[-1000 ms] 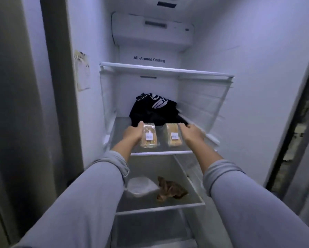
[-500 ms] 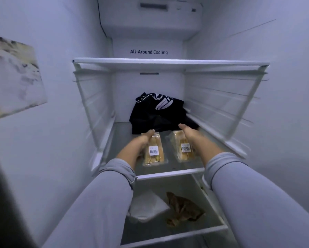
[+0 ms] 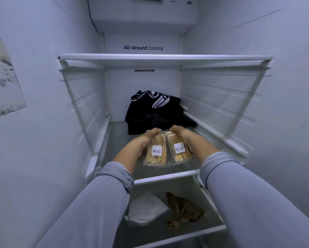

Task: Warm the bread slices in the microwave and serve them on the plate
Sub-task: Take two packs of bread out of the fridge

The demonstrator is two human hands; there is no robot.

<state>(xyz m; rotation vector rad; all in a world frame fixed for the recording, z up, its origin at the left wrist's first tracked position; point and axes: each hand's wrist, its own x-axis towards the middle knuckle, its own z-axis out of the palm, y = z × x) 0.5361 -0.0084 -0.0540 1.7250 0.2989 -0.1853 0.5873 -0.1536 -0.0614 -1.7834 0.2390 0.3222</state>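
— Left hand (image 3: 146,140)?
— Curled round the outer left side of the left clear plastic pack of bread slices with a white barcode label (image 3: 156,152), fingers hooked over its far end.
— And the right hand (image 3: 187,138)?
— Wrapped the same way round the right clear plastic pack of bread slices with a white barcode label (image 3: 179,149), gripping its outer right side, fingertips over the far end.
— Where were the packs?
— Side by side and touching, between the two hands, over the front half of the glass middle shelf (image 3: 168,174) of the white fridge interior (image 3: 43,122). Resting on the glass or lifted: could not tell.
— Behind them?
— A crumpled black bag with white lettering (image 3: 155,111), at the back of that same shelf, just beyond the fingertips.
— Below?
— On the lower glass shelf (image 3: 185,233), a white plastic bag (image 3: 146,208) on the left, touching a crinkled brown wrapper (image 3: 182,210) on the right.
— Sleeves?
— Grey, pushed up to the forearms.
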